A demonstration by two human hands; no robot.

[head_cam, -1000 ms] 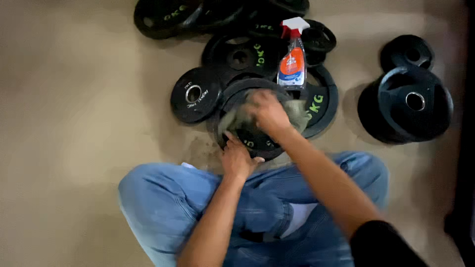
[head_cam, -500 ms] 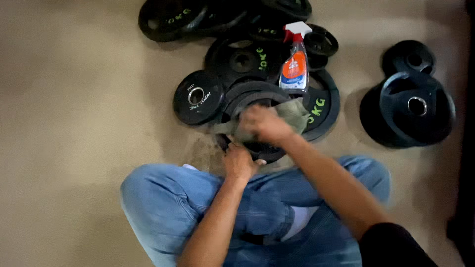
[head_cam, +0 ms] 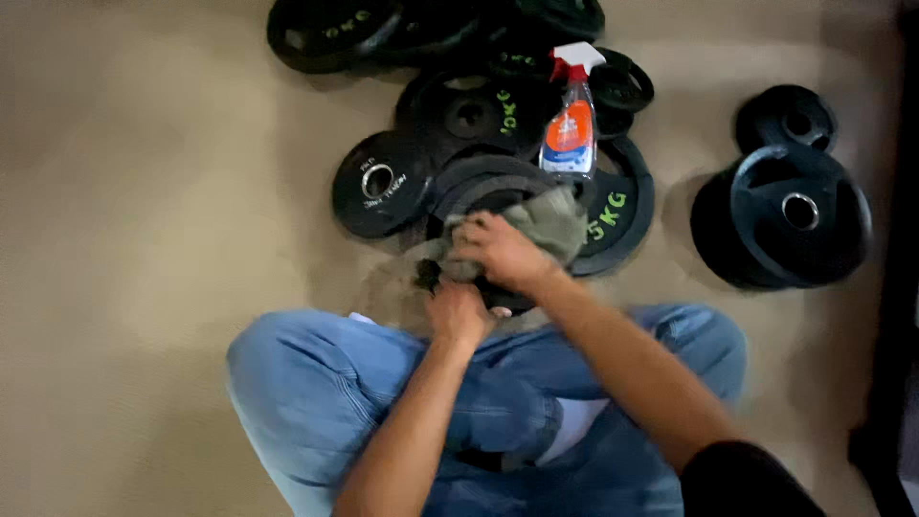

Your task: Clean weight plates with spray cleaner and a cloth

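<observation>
On the floor, just past the person's crossed legs in blue jeans (head_cam: pixel 383 383), the left hand (head_cam: pixel 458 311) grips the near edge of a black weight plate (head_cam: pixel 479 191). The right hand (head_cam: pixel 498 251) presses a grey-green cloth (head_cam: pixel 550 218) clutched against that plate's top. Just beyond stands a spray bottle (head_cam: pixel 571 124) among more plates; two others (head_cam: pixel 785 211) lie well apart.

Black weight plates (head_cam: pixel 383 187) w/ green lettering, grey-green cloth (head_cam: pixel 550 220), blue jeans (head_cam: pixel 325 383)
</observation>
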